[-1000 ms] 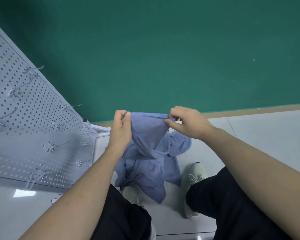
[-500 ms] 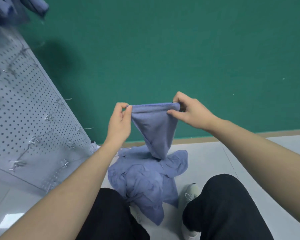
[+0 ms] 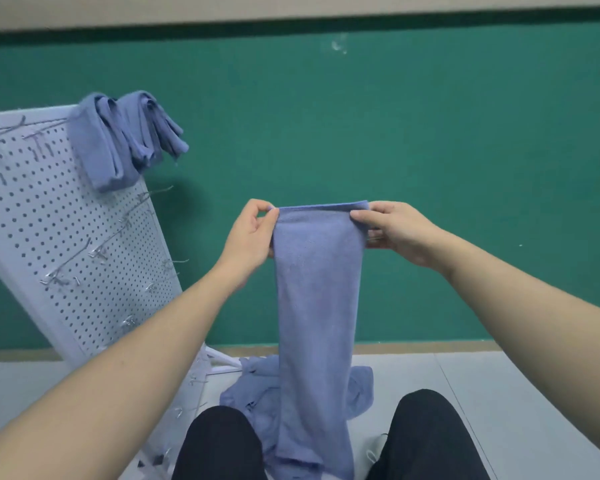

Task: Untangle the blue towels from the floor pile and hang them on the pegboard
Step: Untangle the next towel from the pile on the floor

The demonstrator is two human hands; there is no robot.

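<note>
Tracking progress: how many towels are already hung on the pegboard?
2, as far as shows: two towels draped side by side over the pegboard top corner. Folds may hide more.

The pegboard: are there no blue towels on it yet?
No, folded blue towels already hang over the top edge of the pegboard.
</note>
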